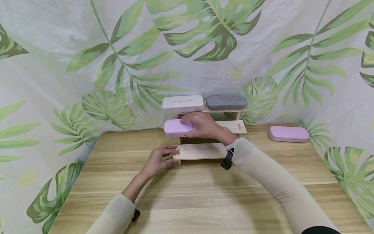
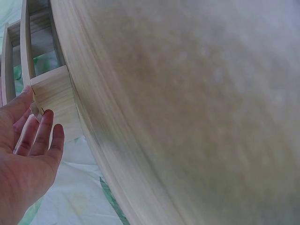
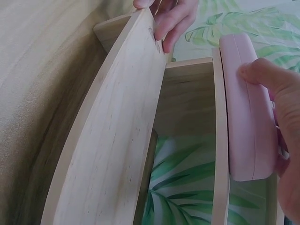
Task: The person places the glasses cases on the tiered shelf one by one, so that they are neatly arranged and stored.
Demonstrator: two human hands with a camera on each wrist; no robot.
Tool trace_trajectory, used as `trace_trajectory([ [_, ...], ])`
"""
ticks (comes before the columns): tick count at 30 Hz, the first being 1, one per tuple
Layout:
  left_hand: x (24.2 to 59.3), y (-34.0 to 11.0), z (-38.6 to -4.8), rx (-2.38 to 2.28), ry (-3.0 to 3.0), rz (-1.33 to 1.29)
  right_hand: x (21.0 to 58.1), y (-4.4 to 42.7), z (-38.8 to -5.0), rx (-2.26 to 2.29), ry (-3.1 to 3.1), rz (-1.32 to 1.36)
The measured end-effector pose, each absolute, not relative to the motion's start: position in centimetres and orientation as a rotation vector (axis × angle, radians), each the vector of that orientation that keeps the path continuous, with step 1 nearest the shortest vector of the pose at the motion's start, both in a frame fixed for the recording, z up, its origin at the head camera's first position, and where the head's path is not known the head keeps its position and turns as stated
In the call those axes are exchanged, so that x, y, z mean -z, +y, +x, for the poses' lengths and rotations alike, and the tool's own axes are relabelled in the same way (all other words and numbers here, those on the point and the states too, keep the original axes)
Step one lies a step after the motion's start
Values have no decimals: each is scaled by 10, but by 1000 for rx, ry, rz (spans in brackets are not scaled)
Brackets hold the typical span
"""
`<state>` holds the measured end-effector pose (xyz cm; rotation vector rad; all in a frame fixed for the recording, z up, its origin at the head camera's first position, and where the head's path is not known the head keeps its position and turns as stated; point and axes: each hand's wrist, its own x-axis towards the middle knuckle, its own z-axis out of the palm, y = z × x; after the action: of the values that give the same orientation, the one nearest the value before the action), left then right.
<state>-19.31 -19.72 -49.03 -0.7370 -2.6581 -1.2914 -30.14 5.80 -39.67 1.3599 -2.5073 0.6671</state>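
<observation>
Pink case (image 1: 173,127): right hand (image 1: 203,125) grips — middle shelf's (image 1: 234,125) left end
Bottom shelf (image 1: 204,151): left hand (image 1: 157,162) pinching
Top shelf (image 1: 208,110): seemingly filled
Tabletop's (image 1: 187,201) back-right corner: second case (image 1: 287,134) unshelved

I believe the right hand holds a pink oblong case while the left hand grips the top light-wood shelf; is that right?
Not quite: the left hand grips the bottom light-wood shelf, as the head view shows; the right hand does hold a pink oblong case.

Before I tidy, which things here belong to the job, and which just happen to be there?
Likely job: pink case in right hand, wooden rack held by left hand, white case, grey case, second pink case.
Just there: table, leaf-print cloth.
</observation>
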Motion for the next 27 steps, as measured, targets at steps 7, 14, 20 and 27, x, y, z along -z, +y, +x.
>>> trace_trajectory([
  [7,490,-198,-193,1300,-2657,-739,397,56,-302,-665,-2528,1369],
  [14,490,-197,-193,1305,-2644,-750,397,54,-302,-683,-2516,1369],
  [20,490,-197,-193,1315,-2641,-752,398,54,-302,-652,-2478,1380],
  [27,490,-198,-193,1305,-2661,-732,398,54,-299,-605,-2399,1387],
])
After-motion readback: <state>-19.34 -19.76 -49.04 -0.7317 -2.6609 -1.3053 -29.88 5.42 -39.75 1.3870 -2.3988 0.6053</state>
